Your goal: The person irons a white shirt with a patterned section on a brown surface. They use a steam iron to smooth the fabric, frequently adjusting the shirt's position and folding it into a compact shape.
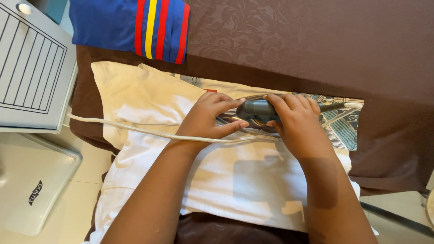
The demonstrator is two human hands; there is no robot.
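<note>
Both my hands rest on a clothes iron (pixel 255 110) with a dark grey handle, sitting on a white garment (pixel 235 180). My right hand (pixel 296 122) wraps around the handle from the right. My left hand (pixel 210 119) holds the iron's left end, fingers over the top and thumb beneath. The iron's soleplate is mostly hidden by my hands. A white cord (pixel 135 130) runs from the iron leftward across the garment. The garment lies on a cream cloth (pixel 135 86) spread over a brown patterned bedcover (pixel 316 40).
A folded blue garment with red and yellow stripes (pixel 135 25) lies at the back left. A patterned teal and white cloth (pixel 346 129) shows under the iron's right side. A white slatted appliance (pixel 31 68) and a white plastic lid (pixel 31 185) stand at the left on a tiled floor.
</note>
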